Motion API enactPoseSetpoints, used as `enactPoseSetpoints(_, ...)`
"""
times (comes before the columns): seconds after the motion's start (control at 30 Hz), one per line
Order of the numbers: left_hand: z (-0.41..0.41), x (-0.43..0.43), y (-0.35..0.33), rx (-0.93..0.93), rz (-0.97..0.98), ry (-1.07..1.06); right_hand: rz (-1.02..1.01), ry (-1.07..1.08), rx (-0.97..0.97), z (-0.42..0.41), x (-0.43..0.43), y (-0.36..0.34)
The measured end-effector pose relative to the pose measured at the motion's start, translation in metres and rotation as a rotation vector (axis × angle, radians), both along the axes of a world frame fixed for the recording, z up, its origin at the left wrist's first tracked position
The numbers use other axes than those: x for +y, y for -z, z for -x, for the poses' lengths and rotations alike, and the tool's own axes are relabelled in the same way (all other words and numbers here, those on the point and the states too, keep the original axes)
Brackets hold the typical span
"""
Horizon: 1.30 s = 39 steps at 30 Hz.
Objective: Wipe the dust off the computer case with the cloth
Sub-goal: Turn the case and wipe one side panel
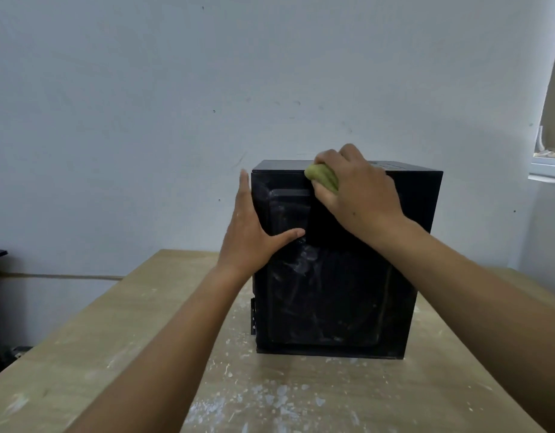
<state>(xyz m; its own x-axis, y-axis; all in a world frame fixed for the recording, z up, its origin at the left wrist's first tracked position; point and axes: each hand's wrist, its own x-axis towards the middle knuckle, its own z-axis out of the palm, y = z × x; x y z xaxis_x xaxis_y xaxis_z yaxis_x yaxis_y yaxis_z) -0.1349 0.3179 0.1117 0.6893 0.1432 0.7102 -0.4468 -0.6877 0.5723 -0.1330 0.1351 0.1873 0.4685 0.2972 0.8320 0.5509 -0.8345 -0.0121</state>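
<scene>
Smeared computer case on speckled wooden table (scuffed wall behind)

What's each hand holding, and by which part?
Right hand grips the cloth, bunched in its fingers, at the top of the case. Left hand holds nothing; it presses flat on its left side.

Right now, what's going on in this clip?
A person is wiping a black computer case standing on a wooden table. The right hand grips a green cloth at the panel's top edge; the left hand lies flat against the case's left edge. Dust smears cover the lower panel.
</scene>
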Motion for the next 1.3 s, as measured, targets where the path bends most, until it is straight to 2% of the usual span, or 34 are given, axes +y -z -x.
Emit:
enactPoseSetpoints(0.13, -0.001, -0.017, 0.028, 0.025, 0.206, 0.063, 0.055, -0.012, -0.034, 0.006, 0.008, 0.022)
enactPoseSetpoints(0.23, -0.001, -0.022, 0.038, 0.013, 0.257, 0.048, 0.112, -0.025, -0.060, 0.009, 0.004, 0.040)
enactPoseSetpoints(0.4, -0.003, -0.019, 0.053, 0.101, 0.307, 0.089, 0.299, -0.020, 0.060, 0.013, -0.012, 0.085)
enactPoseSetpoints(0.57, -0.003, -0.020, 0.056, 0.157, 0.369, 0.064, 0.245, 0.001, 0.022, 0.008, -0.017, 0.062)
enactPoseSetpoints(0.8, -0.003, -0.020, 0.054, 0.185, 0.376, 0.038, 0.064, 0.008, -0.069, -0.001, 0.000, 0.010)
enactPoseSetpoints(1.07, -0.002, -0.021, 0.054, 0.178, 0.376, 0.038, 0.060, -0.040, -0.146, 0.000, 0.010, 0.040)
enactPoseSetpoints(1.3, -0.003, -0.019, 0.056, 0.159, 0.376, 0.041, 0.223, -0.025, -0.081, 0.004, 0.015, 0.088)
